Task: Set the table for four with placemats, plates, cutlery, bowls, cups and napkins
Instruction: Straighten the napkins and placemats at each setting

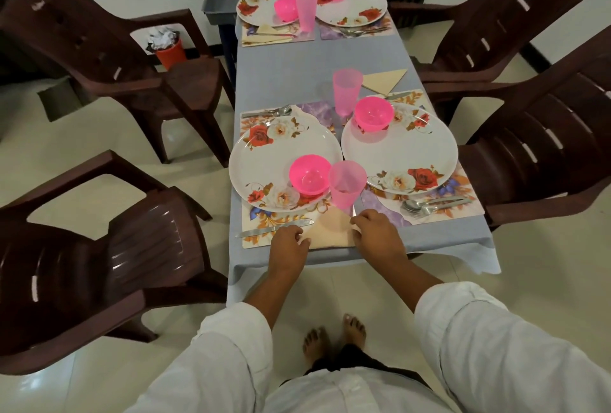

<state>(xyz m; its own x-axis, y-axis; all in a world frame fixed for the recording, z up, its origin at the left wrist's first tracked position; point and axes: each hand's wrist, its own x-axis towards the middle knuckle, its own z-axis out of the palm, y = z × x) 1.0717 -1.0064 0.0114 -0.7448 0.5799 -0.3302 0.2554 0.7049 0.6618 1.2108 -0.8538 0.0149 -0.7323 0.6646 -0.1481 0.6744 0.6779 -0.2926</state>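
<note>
Grey-blue cloth covers the long table (281, 62), with dark brown plastic chairs (99, 280) along both sides. Four floral placemats are down, each with a white rose-print plate. On the near-left plate (264, 161) sits a hot pink bowl (309, 174), and a see-through pink cup (347, 184) stands just beside it at the plate's edge. The near-right plate (406, 151) has its own bowl up top, with spoons lying below it on the mat.

The cream napkin (332, 227) lies flat on the near-left placemat (254, 214), right at the table's front edge, next to a knife (274, 228). Left hand (288, 244) rests fingertips on the napkin's left edge, fingers curled, pinching the corner I think. Right hand (377, 230) touches the right edge, fingers bent down onto it, not wrapped around anything.
</note>
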